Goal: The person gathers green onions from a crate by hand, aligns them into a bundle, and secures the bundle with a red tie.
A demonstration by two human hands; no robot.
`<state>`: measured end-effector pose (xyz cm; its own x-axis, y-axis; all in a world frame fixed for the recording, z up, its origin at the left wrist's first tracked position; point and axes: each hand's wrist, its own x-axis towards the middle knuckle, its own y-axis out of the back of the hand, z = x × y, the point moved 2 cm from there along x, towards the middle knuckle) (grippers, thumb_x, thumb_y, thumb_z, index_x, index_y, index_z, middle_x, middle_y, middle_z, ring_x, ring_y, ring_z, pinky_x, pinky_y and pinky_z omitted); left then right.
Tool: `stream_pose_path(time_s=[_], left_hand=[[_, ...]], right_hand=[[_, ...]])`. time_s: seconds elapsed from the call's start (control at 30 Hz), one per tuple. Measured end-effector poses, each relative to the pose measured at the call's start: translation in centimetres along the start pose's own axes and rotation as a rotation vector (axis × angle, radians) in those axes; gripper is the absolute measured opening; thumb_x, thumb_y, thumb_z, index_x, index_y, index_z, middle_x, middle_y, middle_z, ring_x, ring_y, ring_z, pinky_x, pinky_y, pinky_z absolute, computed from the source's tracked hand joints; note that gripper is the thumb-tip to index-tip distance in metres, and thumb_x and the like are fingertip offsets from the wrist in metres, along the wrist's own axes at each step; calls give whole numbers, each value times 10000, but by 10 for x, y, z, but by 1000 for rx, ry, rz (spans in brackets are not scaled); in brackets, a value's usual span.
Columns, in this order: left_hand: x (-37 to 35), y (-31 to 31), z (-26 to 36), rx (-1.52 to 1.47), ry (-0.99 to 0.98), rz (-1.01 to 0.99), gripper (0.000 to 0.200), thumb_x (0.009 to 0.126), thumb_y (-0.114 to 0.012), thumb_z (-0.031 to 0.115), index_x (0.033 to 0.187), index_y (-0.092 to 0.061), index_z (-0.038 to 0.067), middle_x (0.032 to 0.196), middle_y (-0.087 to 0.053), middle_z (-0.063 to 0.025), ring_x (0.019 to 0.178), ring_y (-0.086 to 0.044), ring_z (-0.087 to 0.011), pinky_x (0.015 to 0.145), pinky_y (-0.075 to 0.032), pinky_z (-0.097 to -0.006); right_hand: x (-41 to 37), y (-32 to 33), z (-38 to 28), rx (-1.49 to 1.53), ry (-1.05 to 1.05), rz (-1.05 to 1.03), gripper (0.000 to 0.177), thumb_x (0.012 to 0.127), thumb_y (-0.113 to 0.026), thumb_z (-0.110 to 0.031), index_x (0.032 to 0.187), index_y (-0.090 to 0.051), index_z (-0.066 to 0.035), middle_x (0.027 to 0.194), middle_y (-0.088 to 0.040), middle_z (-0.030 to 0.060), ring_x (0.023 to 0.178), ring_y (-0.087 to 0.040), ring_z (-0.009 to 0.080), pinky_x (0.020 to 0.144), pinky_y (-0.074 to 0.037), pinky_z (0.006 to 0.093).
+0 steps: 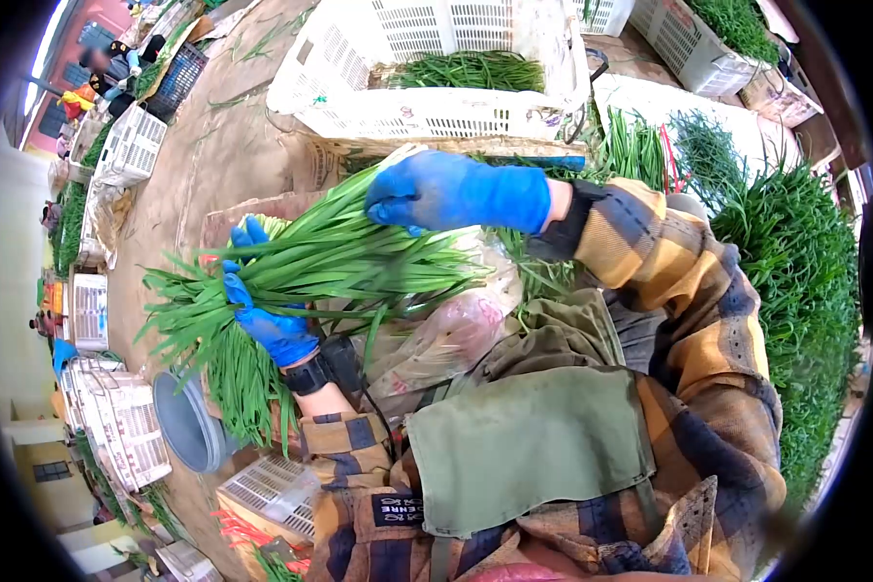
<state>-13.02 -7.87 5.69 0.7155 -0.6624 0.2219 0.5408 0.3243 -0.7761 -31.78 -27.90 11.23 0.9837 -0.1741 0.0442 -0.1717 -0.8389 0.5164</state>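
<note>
A thick bunch of long green leaves, which look like garlic chives (349,257), spans the space in front of my body. My left hand (267,310), in a blue glove, is wrapped round the leafy side of the bunch, fingers showing above and thumb side below. My right hand (456,192), gloved in blue too, is closed over the upper edge of the bunch, where pale stalk ends show just past the knuckles. More loose chives (247,388) hang below my left hand. Under the bunch is a clear plastic bag (456,335) near my lap.
A white slatted crate (427,126) with chives in its bottom stands ahead. A large heap of chives (795,320) lies on the right. On the left are a grey bucket (186,422), white crates (121,417) and red ties (247,532). Another person (116,73) sits far off.
</note>
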Motion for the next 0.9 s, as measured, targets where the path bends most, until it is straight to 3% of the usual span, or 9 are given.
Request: stream_pose_path(time_s=[0.2,0.33,0.4,0.47,0.5,0.6,0.67,0.77,0.9], left_hand=[[4,15,-1,-63,-47,-160,265,954,-467,267,999,-616,53,1067,-615,-92,1071,-538,-234,1060,-318,-502],[3,18,1,101,-92,68,260,954,-474,271,958,-603,45,1018,-600,-78,999,-550,-218,1025,-365,-458],[3,25,4,99,-114,210,247,945,-505,260,981,-590,31,960,-579,-40,950,-553,-206,1010,-385,-437],[0,27,8,100,-101,203,282,945,-508,259,1075,-547,12,1001,-595,-66,985,-551,-204,978,-410,-406],[0,25,8,81,-93,210,280,945,-506,257,1068,-548,10,1018,-598,-74,993,-549,-203,977,-412,-407],[5,14,6,60,-62,260,242,953,-490,266,938,-582,43,1071,-606,-99,1017,-549,-209,987,-401,-412],[10,7,9,92,-57,232,251,957,-479,265,876,-599,61,1092,-610,-108,1022,-550,-213,991,-397,-413],[16,-4,7,90,-58,131,242,963,-465,236,873,-600,57,1085,-614,-109,1015,-553,-214,979,-407,-407],[11,-11,9,75,-24,270,245,966,-458,229,881,-608,55,1093,-611,-113,1026,-552,-218,982,-404,-409]], right_hand=[[-18,7,25,67,123,165,230,866,-650,-214,1011,-648,-35,839,-638,55,767,-595,121,713,-496,281],[-32,22,33,492,-55,366,306,882,-621,-328,988,-659,-43,877,-651,38,845,-587,134,758,-488,316],[-40,55,84,315,6,554,349,887,-598,-363,1055,-636,-59,873,-658,63,805,-619,187,704,-488,329],[-69,61,79,-620,-400,366,362,884,-596,-340,1136,-596,-79,868,-654,127,825,-628,273,695,-485,337],[-75,51,85,-834,-268,306,440,889,-528,-413,1189,-566,-94,930,-644,195,846,-619,377,726,-493,433],[-73,27,11,-720,306,462,404,837,-605,-364,1175,-582,-144,991,-616,110,902,-581,304,747,-465,434],[-58,10,-16,-722,490,457,348,810,-633,-321,1110,-619,-145,1039,-595,79,973,-551,279,775,-457,416],[-30,-13,7,-545,561,412,262,802,-638,-275,1014,-640,-120,957,-605,80,910,-570,295,760,-463,408],[-23,-15,20,-179,508,433,172,860,-629,-191,962,-611,-53,878,-625,77,815,-612,215,745,-479,314]])
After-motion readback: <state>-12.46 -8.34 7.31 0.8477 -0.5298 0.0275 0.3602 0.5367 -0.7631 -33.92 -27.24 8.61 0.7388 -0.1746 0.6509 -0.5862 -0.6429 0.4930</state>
